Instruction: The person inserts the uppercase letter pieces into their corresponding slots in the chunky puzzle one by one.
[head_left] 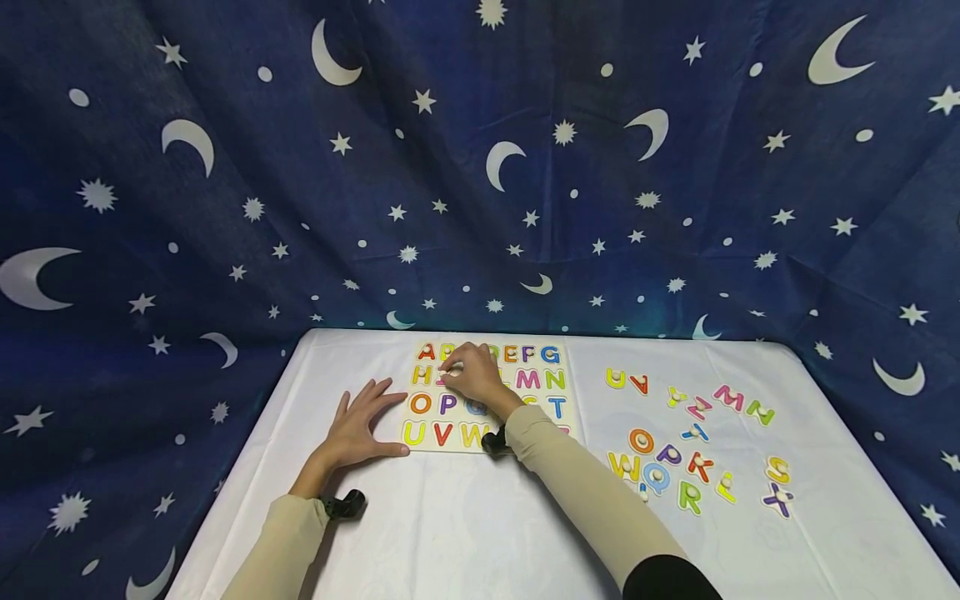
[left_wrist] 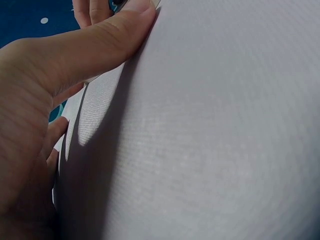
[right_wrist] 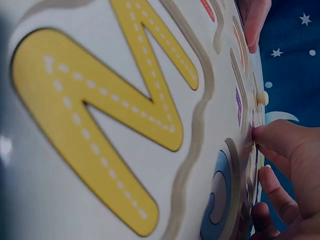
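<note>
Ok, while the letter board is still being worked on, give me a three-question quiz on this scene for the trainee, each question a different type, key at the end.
1. Multiple choice: on which side of the letter board do the loose letter pieces lie? A) the person's left B) the person's right C) the far side
2. True or false: the left hand is down among the loose letter pieces.
3. Fill in: the letter piece just below the loose S, in the head view, is the ____.

Key: 1. B. 2. False; it is spread at the board's left edge. 3. X.
</note>
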